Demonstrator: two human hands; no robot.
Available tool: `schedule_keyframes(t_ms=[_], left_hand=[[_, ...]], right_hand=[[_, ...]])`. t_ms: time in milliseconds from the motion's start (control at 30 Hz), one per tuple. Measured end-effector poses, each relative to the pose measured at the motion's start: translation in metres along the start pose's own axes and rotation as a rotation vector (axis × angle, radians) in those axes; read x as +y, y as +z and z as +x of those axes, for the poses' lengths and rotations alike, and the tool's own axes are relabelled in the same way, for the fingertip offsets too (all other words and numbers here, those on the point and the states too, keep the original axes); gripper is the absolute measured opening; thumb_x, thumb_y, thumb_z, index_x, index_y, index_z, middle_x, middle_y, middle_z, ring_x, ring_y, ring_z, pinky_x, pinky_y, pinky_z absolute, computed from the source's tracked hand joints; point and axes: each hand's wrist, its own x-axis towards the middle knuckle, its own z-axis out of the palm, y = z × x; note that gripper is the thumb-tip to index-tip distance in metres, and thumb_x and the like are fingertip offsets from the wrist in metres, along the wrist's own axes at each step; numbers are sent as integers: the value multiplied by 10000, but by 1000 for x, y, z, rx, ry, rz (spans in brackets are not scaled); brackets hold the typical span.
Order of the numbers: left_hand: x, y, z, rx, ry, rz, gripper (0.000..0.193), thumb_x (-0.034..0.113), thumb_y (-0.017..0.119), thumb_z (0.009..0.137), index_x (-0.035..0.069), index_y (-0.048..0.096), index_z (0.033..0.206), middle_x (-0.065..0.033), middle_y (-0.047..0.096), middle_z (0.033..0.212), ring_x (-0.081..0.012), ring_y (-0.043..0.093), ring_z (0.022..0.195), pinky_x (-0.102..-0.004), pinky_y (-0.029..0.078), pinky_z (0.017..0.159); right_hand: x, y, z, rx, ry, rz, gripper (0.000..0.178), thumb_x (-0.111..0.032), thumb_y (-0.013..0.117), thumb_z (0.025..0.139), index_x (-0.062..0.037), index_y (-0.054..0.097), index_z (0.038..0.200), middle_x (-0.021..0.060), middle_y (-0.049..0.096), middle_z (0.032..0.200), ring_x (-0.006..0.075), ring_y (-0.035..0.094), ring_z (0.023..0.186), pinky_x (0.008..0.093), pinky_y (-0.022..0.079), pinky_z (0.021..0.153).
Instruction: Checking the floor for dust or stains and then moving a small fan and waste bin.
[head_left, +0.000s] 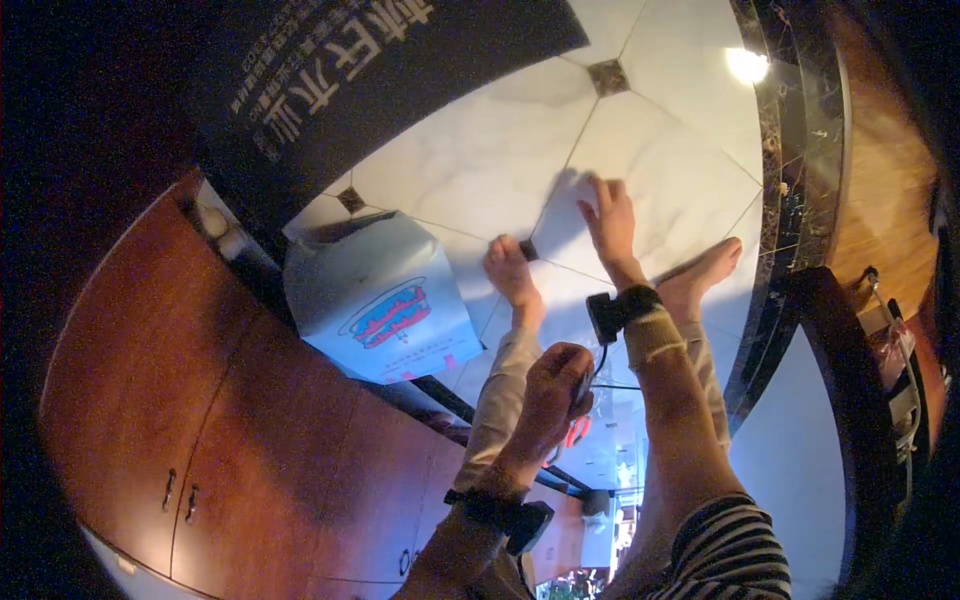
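My left hand (560, 385) is closed in front of my legs. A thin dark edge shows at its fingers, but what it grips is mostly hidden. My right hand (612, 222) reaches out over the tiles with its fingers apart and holds nothing. A pale blue bag (345, 290) with a red and blue print stands left of my feet. Each wrist carries a strap with a small black device, one on the right wrist (605, 317) and one on the left wrist (525, 522). Just below my left hand shows a small red item (578, 432) of unclear kind.
Cream floor tiles (460, 140) with dark insets lie under my bare feet. At the far left is a dark mat (400, 80) with pale lettering. Reddish wooden cabinets (270, 440) line the left, and a dark marbled stone border (815, 130) runs along the right.
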Motion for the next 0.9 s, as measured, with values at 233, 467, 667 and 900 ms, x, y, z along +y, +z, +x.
schedule_keyframes(t_ms=[233, 467, 667, 900], left_hand=[[15, -3, -8, -129, 506, 521, 87, 141, 557, 911, 69, 541, 863, 15, 481, 679, -54, 382, 437, -185, 302, 342], [13, -9, -6, -105, 482, 411, 73, 140, 536, 921, 79, 519, 885, 6, 484, 685, -64, 404, 415, -198, 324, 332], [29, 8, -16, 34, -8, 65, 95, 143, 521, 920, 68, 490, 869, -14, 486, 719, -72, 366, 389, -204, 329, 323], [21, -5, -10, -53, 247, 419, 155, 201, 476, 939, 71, 493, 857, -16, 491, 731, -84, 429, 491, -211, 367, 398]], right_hand=[[32, 19, 34, 91, -460, -223, 126, -179, 602, 750, -133, 575, 864, 37, 567, 893, 225, 546, 825, 364, 433, 717], [28, 40, -10, 135, -195, -80, 129, -115, 541, 834, -51, 508, 942, 144, 541, 880, 337, 549, 793, 452, 448, 676], [41, 32, -48, 35, 68, 218, 165, -100, 525, 865, -51, 435, 994, 205, 516, 905, 435, 535, 744, 506, 454, 607], [9, 17, -10, 22, -27, -77, 316, -214, 686, 773, -80, 497, 989, 146, 539, 897, 348, 542, 781, 439, 437, 664]])
